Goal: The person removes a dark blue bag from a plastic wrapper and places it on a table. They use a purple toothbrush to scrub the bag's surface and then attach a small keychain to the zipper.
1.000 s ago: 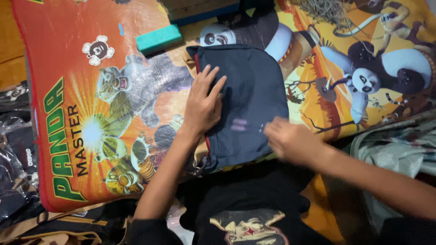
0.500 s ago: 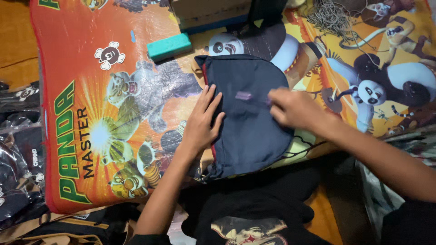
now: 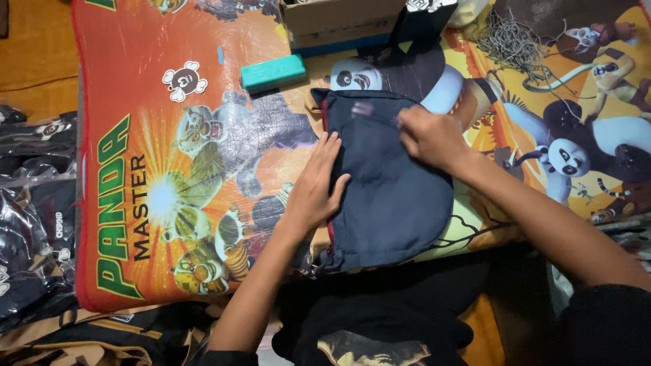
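A folded dark navy garment (image 3: 390,196) with a red inner seam lies on a bright orange cartoon-printed mat (image 3: 169,122). My left hand (image 3: 319,183) rests flat on the garment's left side, fingers spread and pointing up. My right hand (image 3: 430,139) lies on the garment's upper right part, its fingers pressing the cloth near a small purplish label (image 3: 363,108). Whether those fingers pinch the fabric is unclear.
A teal block (image 3: 273,72) lies on the mat above the garment, with a cardboard box (image 3: 339,20) behind it. A tangle of string (image 3: 515,44) sits at the upper right. Plastic-wrapped dark garments (image 3: 34,203) lie left of the mat, and black clothing (image 3: 380,318) lies below.
My right hand has slid up the garment from its lower right edge to its top. The left hand stays pressed on the left side. The view has shifted slightly.
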